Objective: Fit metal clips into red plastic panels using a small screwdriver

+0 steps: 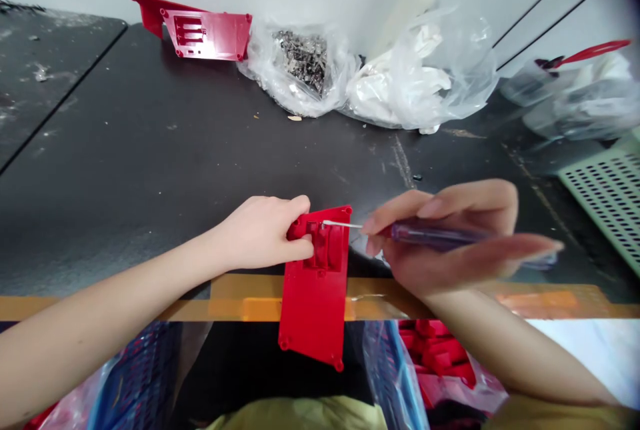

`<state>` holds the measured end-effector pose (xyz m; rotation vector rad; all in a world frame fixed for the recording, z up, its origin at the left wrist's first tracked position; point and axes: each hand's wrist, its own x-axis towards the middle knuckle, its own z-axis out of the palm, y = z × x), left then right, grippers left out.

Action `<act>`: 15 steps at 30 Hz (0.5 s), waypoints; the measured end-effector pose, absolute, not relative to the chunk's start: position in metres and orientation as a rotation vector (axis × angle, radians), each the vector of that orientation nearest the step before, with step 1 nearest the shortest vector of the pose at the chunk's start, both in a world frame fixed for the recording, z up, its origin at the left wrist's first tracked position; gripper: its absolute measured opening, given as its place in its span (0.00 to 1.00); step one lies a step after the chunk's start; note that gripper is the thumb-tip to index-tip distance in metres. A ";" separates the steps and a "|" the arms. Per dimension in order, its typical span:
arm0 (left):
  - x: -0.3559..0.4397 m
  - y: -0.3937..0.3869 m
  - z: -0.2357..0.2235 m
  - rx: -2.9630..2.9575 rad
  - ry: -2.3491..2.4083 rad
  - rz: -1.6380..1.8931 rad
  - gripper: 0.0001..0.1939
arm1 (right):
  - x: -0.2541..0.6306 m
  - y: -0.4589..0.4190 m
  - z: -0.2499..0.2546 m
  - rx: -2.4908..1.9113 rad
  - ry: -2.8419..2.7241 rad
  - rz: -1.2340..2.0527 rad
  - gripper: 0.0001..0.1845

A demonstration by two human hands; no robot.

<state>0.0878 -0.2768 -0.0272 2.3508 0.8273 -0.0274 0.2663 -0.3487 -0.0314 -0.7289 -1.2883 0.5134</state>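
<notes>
My left hand (273, 230) grips a red plastic panel (315, 310) by its upper left side, thumb and finger beside the recessed slots. The panel hangs partly over the table's taped front edge. In my right hand (440, 243) is a screwdriver (425, 233) with a clear purplish handle. Its thin metal shaft points left, and the tip is at the top of the slots in the panel, by a small metal piece (323, 225). Some of my right fingers are blurred.
At the back, another red panel (220, 37) leans near a bag of small metal parts (303, 60) and a bag of white items (400, 87). A pale green perforated basket (610, 183) stands right. Below the edge, a blue crate (393, 377) sits by red parts (440, 350).
</notes>
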 end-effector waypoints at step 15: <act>0.087 -0.275 -0.021 2.242 0.824 -0.002 0.10 | 0.264 -0.357 -0.046 -0.890 -1.622 0.358 0.27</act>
